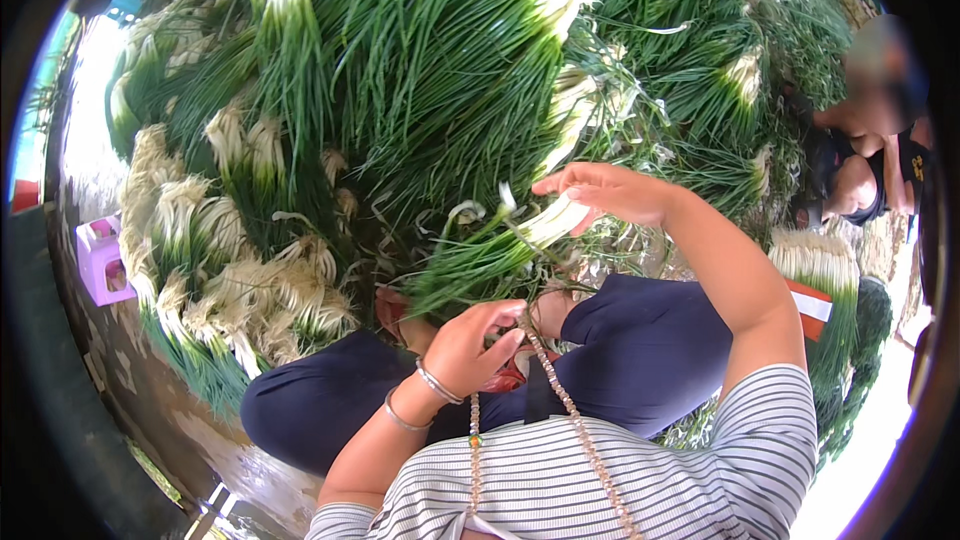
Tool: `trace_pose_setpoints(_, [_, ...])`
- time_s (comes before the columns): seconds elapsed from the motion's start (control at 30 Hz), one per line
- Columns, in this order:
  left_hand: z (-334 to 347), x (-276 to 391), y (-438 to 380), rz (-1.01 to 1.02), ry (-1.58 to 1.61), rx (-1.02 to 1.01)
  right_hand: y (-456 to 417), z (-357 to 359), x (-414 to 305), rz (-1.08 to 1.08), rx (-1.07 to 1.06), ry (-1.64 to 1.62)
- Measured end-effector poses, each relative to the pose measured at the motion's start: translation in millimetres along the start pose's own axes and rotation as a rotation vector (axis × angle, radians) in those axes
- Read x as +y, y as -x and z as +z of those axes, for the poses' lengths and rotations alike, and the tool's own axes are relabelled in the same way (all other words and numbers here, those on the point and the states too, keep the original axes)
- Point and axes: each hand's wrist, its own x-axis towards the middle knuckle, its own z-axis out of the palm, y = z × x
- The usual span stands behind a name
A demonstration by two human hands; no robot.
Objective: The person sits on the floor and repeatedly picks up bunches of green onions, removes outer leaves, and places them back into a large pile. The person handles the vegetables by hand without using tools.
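Note:
My right hand is shut around the white root end of a small bunch of green onions, whose green leaves point down to the left. Below that bunch, my left hand is held over my lap with thumb and fingers curled towards each other. A thin dark strand reaches its fingertips; whether they pinch it I cannot tell. Two bangles are on the left wrist, beside a beaded cord. In front of me lies a large heap of green onions, white ends at its edges.
Trimmed bundles with pale roots lie at the left, near a purple plastic stool. Another bundle is by my right elbow. A person sits at the right. Loose peelings are scattered beyond my right hand.

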Motion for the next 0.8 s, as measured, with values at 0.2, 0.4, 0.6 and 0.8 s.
trace_pose_setpoints(0.2, [3,9,8,-0.15,0.051,-0.229,25,76,-12,-0.22,-0.049,-0.695])
trace_pose_setpoints(0.4, [22,-13,17,-0.057,0.898,0.071,27,127,12,-0.233,0.098,-0.251])
trace_pose_setpoints(0.6, [23,-5,28,-0.17,1.007,0.089,23,152,23,-0.512,0.232,0.658])
trace_pose_setpoints(0.8, [27,-20,33,-0.018,0.944,-0.078,15,159,23,-0.659,0.522,0.853])
